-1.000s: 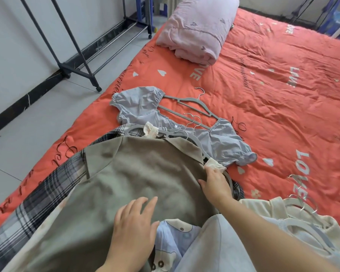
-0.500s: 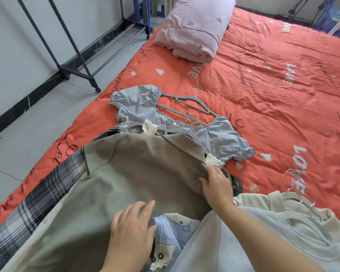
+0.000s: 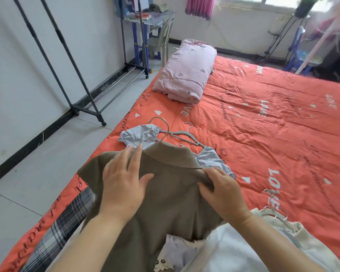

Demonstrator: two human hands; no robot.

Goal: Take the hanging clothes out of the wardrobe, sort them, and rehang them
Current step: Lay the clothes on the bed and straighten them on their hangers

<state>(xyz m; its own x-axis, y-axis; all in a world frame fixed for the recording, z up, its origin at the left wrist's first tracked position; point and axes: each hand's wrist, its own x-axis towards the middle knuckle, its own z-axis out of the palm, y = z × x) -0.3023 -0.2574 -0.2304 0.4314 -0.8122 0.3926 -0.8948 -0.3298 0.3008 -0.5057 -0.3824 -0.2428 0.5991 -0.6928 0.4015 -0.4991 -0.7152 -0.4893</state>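
We are in a bedroom at home: a low bed [image 3: 263,124] under an orange-red quilt printed with hearts and "LOVE", a folded pink blanket [image 3: 185,73] on it, a black clothes rack [image 3: 87,112] on the tiled floor [image 3: 37,183], a cluttered desk [image 3: 145,17], and a pink curtain [image 3: 199,5] by the window [image 3: 283,1].

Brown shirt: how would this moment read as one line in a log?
left hand flat on brown shirt | right hand pinches its collar | shirt over blue blouse on orange quilt
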